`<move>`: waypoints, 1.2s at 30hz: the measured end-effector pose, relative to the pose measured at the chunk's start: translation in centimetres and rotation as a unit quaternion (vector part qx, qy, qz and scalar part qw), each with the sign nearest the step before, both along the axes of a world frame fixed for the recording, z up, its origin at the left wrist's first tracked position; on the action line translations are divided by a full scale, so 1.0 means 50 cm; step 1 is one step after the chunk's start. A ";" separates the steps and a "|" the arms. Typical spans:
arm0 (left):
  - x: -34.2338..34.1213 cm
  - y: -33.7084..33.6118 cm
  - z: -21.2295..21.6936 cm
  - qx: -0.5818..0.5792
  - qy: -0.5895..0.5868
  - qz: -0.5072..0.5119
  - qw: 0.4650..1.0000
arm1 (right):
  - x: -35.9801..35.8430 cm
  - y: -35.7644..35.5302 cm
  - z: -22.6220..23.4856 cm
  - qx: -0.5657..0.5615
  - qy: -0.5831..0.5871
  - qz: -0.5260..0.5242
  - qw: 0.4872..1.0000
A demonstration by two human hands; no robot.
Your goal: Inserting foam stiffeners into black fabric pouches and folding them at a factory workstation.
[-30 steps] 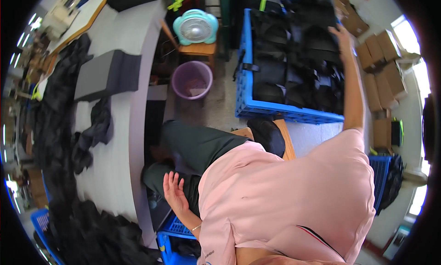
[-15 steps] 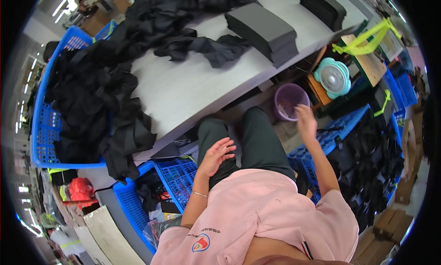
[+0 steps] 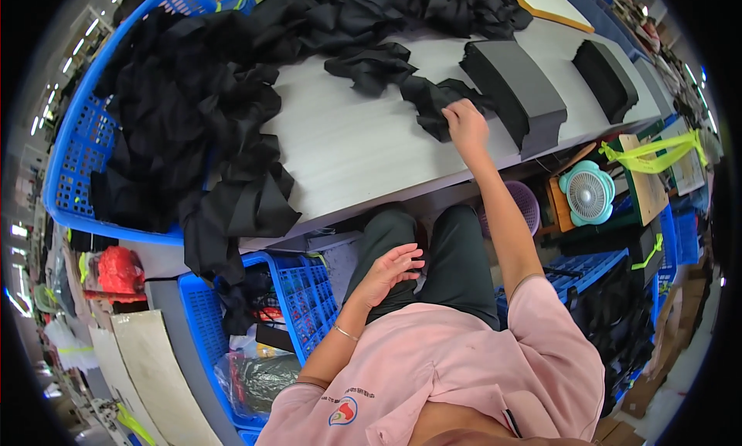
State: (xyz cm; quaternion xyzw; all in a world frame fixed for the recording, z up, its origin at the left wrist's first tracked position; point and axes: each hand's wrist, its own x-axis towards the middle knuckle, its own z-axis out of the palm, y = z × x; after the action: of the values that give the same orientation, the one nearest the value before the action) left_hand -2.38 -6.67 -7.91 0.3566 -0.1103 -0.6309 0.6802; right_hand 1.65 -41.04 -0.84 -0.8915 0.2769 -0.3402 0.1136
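Over the table, my right hand has its fingers drawn together at the edge of a crumpled black fabric piece. Just right of it stands a neat stack of dark grey fabric pieces. Another loose black fabric piece lies to the left. Above my lap hovers my left hand, open, fingers stretched out and nothing held in them. A large heap of black fabric fills the left of the table and spills over its front edge.
A blue basket borders the heap at left; another blue basket with bagged items stands below. Under the table's right part are a purple bin and a turquoise fan. A second dark stack sits farther right.
My right hand has moved from above the purple bin up to the fabric on the table. My left hand stays over my lap. The view has shifted.
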 end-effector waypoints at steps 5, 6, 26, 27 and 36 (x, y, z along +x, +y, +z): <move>0.032 -0.059 0.067 -0.007 -0.127 0.131 0.983 | -0.056 0.083 0.010 0.248 -0.133 0.037 0.959; 0.046 -0.081 0.077 -0.016 -0.155 0.150 0.976 | -0.058 0.097 0.014 0.250 -0.129 0.035 0.959; 0.045 -0.225 0.225 0.005 -0.341 0.394 0.854 | -0.293 0.286 0.033 0.622 -0.274 0.157 0.717; 0.037 -0.227 0.229 -0.006 -0.330 0.393 0.858 | -0.309 0.274 0.019 0.648 -0.289 0.163 0.686; -0.028 -0.216 0.290 -0.039 -0.625 0.263 0.734 | -0.346 0.354 0.130 -0.052 -0.172 0.137 0.974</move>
State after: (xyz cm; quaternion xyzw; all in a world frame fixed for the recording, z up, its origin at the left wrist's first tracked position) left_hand -3.79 -17.46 6.60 0.6582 -0.4368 -0.0574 0.6105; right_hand -15.67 -23.36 5.68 -0.8537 0.1102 -0.4838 0.1582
